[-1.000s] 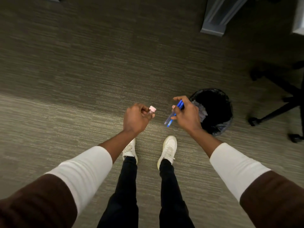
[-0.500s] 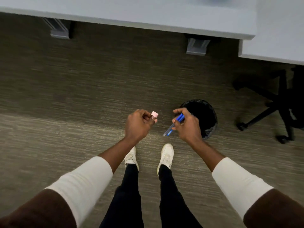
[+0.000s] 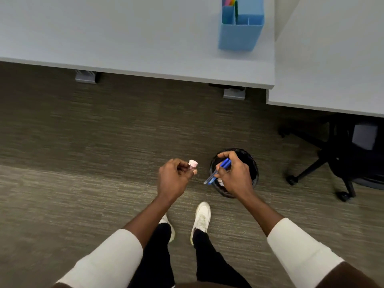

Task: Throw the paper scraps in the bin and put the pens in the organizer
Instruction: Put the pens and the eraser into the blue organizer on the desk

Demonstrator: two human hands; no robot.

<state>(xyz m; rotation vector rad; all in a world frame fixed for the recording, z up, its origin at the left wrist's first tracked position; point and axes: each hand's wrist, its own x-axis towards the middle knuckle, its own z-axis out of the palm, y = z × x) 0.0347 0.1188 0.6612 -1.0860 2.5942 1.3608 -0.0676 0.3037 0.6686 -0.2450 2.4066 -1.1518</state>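
My right hand (image 3: pixel 234 177) is closed around blue pens (image 3: pixel 220 169), held over the near rim of a round black bin (image 3: pixel 252 163) on the carpet. My left hand (image 3: pixel 174 177) grips a pink-capped pen (image 3: pixel 192 164), cap end up, a short way left of the bin. A light blue organizer (image 3: pixel 239 36) with several compartments stands on the grey desk (image 3: pixel 124 38) ahead, coloured items showing in its back section. A pale scrap shows inside the bin below my right hand.
A second desk surface (image 3: pixel 332 69) adjoins on the right. A black wheeled office chair (image 3: pixel 342 159) stands right of the bin. Desk feet (image 3: pixel 85 76) rest on the carpet under the desk edge. My white shoes (image 3: pixel 201 217) are below my hands.
The view has tilted up from the floor, bringing the desk and organizer into sight. Both hands keep their pens and stay near the bin.
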